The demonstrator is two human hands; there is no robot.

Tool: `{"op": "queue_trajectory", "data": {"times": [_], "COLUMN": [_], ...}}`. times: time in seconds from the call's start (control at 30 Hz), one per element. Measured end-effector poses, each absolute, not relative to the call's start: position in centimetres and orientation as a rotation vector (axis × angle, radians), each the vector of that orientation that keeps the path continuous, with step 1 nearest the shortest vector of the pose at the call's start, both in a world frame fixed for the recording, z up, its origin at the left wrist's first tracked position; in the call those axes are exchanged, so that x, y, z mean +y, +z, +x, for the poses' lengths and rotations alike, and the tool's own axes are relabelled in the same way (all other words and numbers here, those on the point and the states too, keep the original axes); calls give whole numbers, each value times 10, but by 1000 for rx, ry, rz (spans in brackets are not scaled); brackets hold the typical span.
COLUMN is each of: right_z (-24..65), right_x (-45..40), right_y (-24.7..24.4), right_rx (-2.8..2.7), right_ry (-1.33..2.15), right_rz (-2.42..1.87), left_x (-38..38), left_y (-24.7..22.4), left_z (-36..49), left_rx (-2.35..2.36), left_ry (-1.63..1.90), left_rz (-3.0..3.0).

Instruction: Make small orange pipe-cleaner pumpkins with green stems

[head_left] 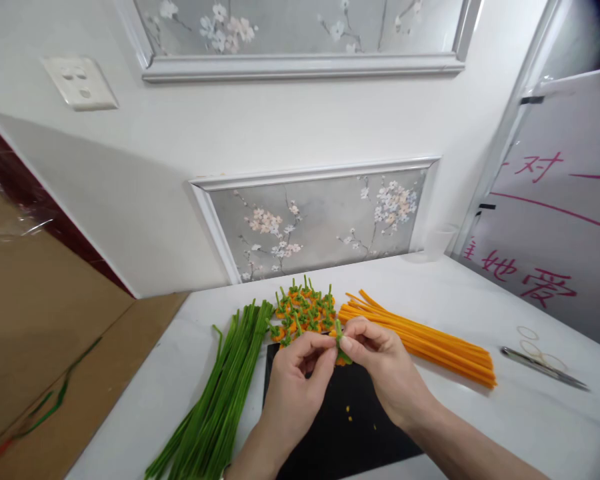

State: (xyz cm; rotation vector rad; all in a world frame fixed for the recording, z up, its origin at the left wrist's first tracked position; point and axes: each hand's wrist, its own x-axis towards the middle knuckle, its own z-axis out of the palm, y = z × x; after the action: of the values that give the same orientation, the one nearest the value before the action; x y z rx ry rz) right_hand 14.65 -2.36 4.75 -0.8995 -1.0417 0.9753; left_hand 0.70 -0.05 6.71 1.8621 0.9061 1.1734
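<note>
My left hand point(300, 377) and my right hand point(380, 360) meet over the back of a black mat point(350, 427). Between their fingertips is a small orange piece with a green top and stem point(344, 357), pinched from both sides. Just behind the hands stands a cluster of similar orange and green pieces point(305, 308). A bundle of green fuzzy stems point(230, 393) lies left of the mat. To the right, beyond my right hand, lies a bundle of orange fuzzy stems point(430, 340).
Scissors or snips point(545, 368) and thin loops point(530, 340) lie on the white table point(505, 427) at right. A translucent cup point(439, 241) stands at the back by the wall. Brown cardboard point(115, 353) borders the table on the left. Tiny yellow scraps point(349, 413) dot the mat.
</note>
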Motion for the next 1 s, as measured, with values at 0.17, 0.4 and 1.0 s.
{"op": "queue_trajectory", "data": {"times": [0.17,0.4,1.0], "right_z": [159,175,189], "right_x": [-20,-24,-31], "right_y": [54,62,77], "right_rx": [-1166,-1592,-1884], "right_ry": [1013,368,264], "right_rz": [-908,-1010,-925], "left_x": [1,3,5], "left_y": [71,67,71], "left_z": [4,4,1], "left_rx": [943,959,889], "left_ry": [1191,1154,1060], "left_rz": [1840,1898,1744]}}
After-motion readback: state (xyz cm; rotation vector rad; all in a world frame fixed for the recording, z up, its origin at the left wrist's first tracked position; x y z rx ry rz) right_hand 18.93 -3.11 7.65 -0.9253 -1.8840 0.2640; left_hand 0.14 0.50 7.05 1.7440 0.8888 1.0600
